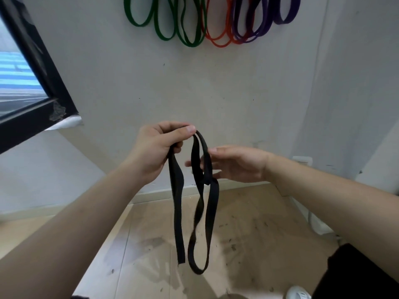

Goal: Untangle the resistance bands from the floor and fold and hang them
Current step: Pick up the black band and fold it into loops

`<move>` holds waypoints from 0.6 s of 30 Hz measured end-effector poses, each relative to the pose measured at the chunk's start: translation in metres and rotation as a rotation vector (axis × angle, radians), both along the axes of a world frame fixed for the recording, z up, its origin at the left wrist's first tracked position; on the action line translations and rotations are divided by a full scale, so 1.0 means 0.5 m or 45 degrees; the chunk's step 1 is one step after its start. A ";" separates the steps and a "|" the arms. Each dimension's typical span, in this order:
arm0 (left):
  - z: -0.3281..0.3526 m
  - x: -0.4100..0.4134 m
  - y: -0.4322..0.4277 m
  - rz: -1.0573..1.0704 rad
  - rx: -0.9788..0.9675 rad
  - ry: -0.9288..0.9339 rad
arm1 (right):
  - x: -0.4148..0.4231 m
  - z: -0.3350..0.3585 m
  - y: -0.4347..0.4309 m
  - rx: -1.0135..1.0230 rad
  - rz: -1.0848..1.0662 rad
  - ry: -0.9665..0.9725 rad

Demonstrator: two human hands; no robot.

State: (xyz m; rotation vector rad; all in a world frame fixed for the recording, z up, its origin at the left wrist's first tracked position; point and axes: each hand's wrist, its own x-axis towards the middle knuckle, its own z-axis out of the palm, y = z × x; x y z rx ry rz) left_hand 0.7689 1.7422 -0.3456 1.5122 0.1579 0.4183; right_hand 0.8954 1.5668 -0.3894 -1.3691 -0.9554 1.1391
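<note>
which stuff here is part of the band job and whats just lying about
Job: black band, pinched by the left hand, right hand touching its strands; green bands, orange bands and purple bands hung on the wall.
Just about: window frame, white shoe.

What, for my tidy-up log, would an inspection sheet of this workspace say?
Surface: wooden floor, scuffed with dark marks.
Job's things: black band twisted, held up, loops hanging down; green bands, red band and purple bands hang on the wall.
Clutter: nothing seen.
Hands: left hand grips the black band's top; right hand has straight fingers behind its right strands.
Cables: white cable by the right wall, below a white socket.
Surroundings: black-framed window at left, white shoe at bottom right.
</note>
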 end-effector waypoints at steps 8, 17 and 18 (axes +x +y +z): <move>0.006 -0.012 0.017 0.058 0.042 -0.015 | -0.001 0.016 0.020 0.093 -0.069 0.183; 0.015 -0.021 0.047 0.188 0.029 -0.079 | 0.014 0.014 0.011 -0.031 0.111 0.001; 0.014 -0.022 0.054 0.213 0.027 -0.088 | 0.016 0.013 0.008 -0.036 0.140 -0.001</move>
